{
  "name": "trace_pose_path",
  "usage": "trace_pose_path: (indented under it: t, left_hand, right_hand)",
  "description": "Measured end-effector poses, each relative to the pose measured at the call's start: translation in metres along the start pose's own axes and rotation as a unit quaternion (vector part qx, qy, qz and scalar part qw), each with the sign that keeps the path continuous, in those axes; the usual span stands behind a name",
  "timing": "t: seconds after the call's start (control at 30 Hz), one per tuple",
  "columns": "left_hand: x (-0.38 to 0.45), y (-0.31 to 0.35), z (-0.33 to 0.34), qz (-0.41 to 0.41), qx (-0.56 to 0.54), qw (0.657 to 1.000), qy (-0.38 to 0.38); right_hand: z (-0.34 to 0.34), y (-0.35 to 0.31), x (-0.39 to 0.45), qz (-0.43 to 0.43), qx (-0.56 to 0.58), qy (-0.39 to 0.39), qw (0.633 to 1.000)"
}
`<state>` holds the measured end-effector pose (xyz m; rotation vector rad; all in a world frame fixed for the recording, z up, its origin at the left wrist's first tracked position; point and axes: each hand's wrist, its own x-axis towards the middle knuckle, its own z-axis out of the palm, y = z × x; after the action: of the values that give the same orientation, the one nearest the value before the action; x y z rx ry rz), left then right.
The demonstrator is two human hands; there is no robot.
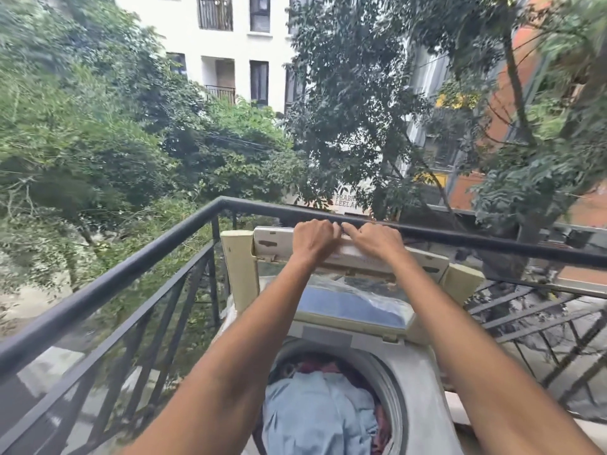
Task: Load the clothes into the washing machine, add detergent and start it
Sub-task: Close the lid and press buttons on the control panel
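Observation:
A top-loading washing machine [423, 392] stands in the corner of a balcony, its drum open below me. Inside the drum lies a light blue garment [315, 412] over some red and dark clothes [315, 364]. The folding lid [272, 244] is raised and bent in the middle, with its tinted window panel [348, 308] sloping toward me. My left hand [313, 239] and my right hand [374, 241] sit side by side on the lid's top edge, fingers curled over it. Both forearms reach out above the drum. No detergent is in view.
A black metal railing [131, 270] runs along the balcony on the left and behind the machine, close to the lid's top edge. Beyond it are trees [98, 142] and apartment buildings [236, 50]. More railing bars [538, 323] stand to the right.

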<state>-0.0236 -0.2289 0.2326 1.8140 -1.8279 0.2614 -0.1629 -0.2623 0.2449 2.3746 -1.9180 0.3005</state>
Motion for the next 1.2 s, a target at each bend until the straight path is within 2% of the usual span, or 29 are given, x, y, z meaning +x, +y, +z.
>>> trace_pose_path:
  t: [0.1, 0.23, 0.33, 0.43, 0.53, 0.73, 1.2]
  left_hand:
    - [-0.030, 0.002, -0.013, 0.014, 0.016, 0.998, -0.063]
    - [-0.077, 0.002, -0.024, 0.036, 0.023, 0.980, -0.196]
    - [-0.122, -0.003, -0.020, 0.043, 0.011, 0.960, -0.275]
    - [-0.170, -0.008, -0.009, 0.039, 0.016, 0.949, -0.312]
    - [-0.213, -0.013, 0.006, 0.042, 0.022, 0.945, -0.324]
    - [-0.286, -0.028, 0.052, 0.029, 0.008, 0.938, -0.345]
    - [-0.336, -0.050, 0.099, 0.049, -0.044, 0.955, -0.289]
  right_hand:
    - [0.002, -0.009, -0.043, 0.003, -0.012, -0.011, 1.000]
    - [0.014, -0.018, -0.108, -0.012, -0.007, -0.039, 0.999]
    - [0.033, -0.022, -0.153, -0.003, 0.028, -0.103, 0.994]
    - [0.060, -0.022, -0.189, 0.002, 0.049, -0.173, 0.984]
    - [0.089, -0.022, -0.220, -0.004, 0.071, -0.236, 0.969]
    - [0.149, -0.023, -0.271, 0.003, 0.081, -0.299, 0.951]
    - [0.202, -0.020, -0.298, 0.000, 0.098, -0.225, 0.969]
